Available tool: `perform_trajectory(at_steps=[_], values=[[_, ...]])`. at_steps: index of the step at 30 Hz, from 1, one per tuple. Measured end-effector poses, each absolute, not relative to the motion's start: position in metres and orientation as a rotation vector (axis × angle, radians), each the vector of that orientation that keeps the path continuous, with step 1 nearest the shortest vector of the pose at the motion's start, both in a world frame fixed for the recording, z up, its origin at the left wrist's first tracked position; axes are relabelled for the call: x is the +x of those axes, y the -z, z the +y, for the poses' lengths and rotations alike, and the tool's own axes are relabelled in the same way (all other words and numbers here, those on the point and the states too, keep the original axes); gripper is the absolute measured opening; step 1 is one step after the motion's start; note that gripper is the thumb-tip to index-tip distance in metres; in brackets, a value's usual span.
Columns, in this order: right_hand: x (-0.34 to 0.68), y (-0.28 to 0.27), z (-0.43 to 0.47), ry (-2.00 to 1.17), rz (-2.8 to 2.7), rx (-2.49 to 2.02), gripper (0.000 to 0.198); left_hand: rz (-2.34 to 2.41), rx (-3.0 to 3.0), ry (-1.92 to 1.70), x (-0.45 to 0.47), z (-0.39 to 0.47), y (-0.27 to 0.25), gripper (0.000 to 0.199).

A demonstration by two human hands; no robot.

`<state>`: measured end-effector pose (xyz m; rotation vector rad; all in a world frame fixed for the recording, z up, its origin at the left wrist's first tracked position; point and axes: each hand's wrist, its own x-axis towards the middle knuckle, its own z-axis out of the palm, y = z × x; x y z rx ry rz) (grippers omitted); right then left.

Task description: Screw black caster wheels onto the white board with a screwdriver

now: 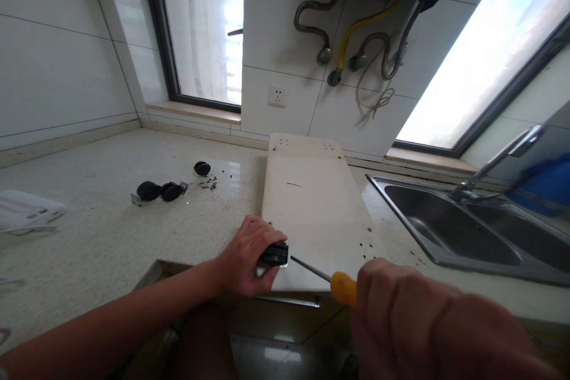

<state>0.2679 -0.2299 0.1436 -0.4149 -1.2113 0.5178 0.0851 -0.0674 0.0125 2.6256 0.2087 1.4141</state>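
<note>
My left hand (252, 258) is closed around a black caster wheel (275, 253) at the near left corner of a pale board (312, 202). A screwdriver (342, 289) with a yellow handle is gripped in my right hand (418, 314), its shaft pointing left. The tip stops just to the right of the caster, over the board. Small dark screw holes (366, 249) show in the board's near right corner, and more sit at its far corners. The caster's mounting plate is largely hidden by my fingers.
Left on the speckled counter (102, 214) lie a pair of black casters (160, 191), a single caster (202, 168) and several loose screws (209, 183). A steel sink (449, 225) with a faucet (499, 160) is at the right. An open drawer (155, 273) sits below the counter's edge.
</note>
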Motion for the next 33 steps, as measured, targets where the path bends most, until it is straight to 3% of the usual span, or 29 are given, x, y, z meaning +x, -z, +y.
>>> perform_trajectory(at_steps=[4, 11, 23, 26, 33], values=[[0.291, -0.142, -0.192, -0.66, -0.841, -0.3, 0.063, 0.166, 2.629, -1.343, 0.083, -0.065, -0.01, 0.052], [0.342, -0.099, -0.126, -0.998, -0.375, -0.378, 0.049, 0.234, 2.513, -1.456, 0.081, -0.063, -0.003, 0.061], [0.332, -0.082, -0.125, -1.091, -0.12, -0.411, 0.044, 0.363, 2.556, -1.413, 0.079, -0.059, -0.011, 0.039], [0.332, -0.083, -0.127, -1.085, -0.117, -0.422, 0.043, 0.737, 2.676, -1.274, 0.067, -0.039, -0.027, 0.028], [0.329, -0.082, -0.129, -1.081, -0.129, -0.449, 0.042, 1.648, 2.634, -0.869, -0.002, 0.04, -0.05, 0.041]])
